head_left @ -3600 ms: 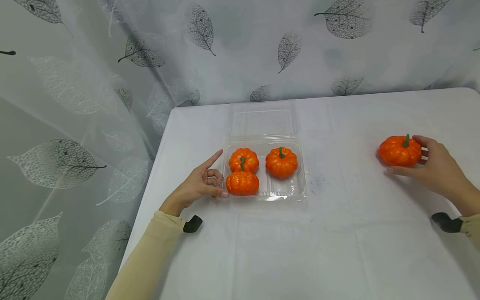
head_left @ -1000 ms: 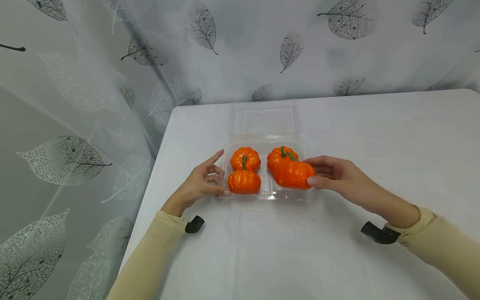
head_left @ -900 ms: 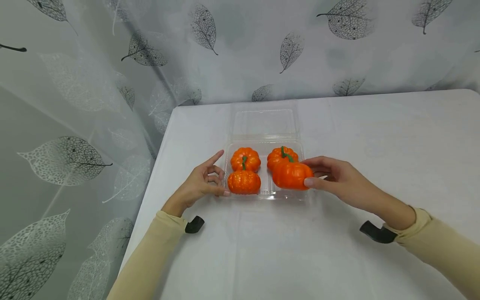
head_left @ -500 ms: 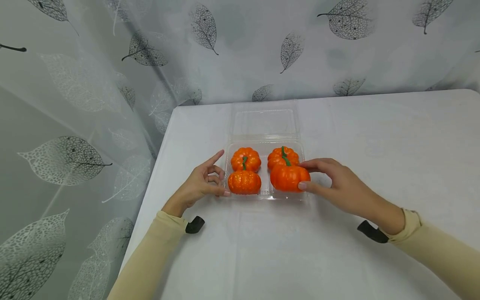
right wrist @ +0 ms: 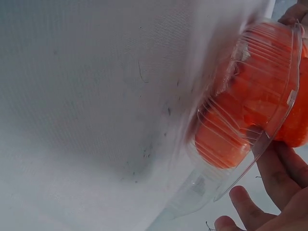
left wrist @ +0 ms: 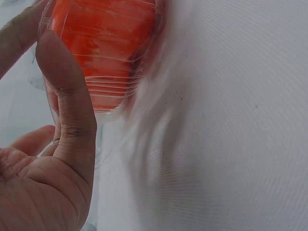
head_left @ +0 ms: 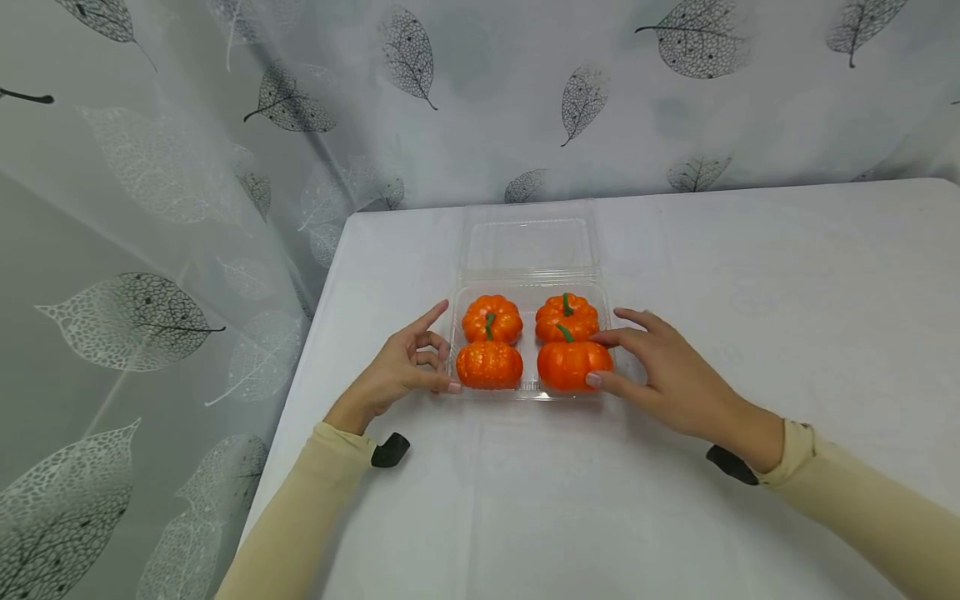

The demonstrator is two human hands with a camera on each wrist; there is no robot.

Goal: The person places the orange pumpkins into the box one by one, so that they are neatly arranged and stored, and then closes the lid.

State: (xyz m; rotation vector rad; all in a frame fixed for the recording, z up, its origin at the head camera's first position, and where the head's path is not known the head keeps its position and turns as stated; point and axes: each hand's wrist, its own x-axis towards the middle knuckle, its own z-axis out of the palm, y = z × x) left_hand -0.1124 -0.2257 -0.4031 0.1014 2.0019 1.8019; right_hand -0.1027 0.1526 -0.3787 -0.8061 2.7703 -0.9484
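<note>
A clear plastic clamshell box [head_left: 529,388] lies with its lid [head_left: 529,242] flipped back, holding several small orange pumpkins with green stems. At its left edge my left hand [head_left: 393,371] grips the rim, the thumb near the front corner and the index finger stretched out. The left wrist view shows the left thumb [left wrist: 72,106] against the plastic wall. My right hand [head_left: 671,379] holds the front right pumpkin [head_left: 572,367] between thumb and fingers, inside the box. The back right pumpkin [head_left: 566,317] sits behind it; on the left are a back pumpkin [head_left: 491,317] and a front pumpkin [head_left: 489,367].
A white cloth covers the table [head_left: 570,500]. Behind it and to the left hangs a grey curtain [head_left: 480,100] printed with leaves. Dark pieces stick out at the left cuff [head_left: 390,450] and the right cuff [head_left: 731,465].
My right hand has carried the pumpkin from the table's right side leftward and lowered it into the box's front right spot; its fingers have spread slightly. My left hand has stayed at the box.
</note>
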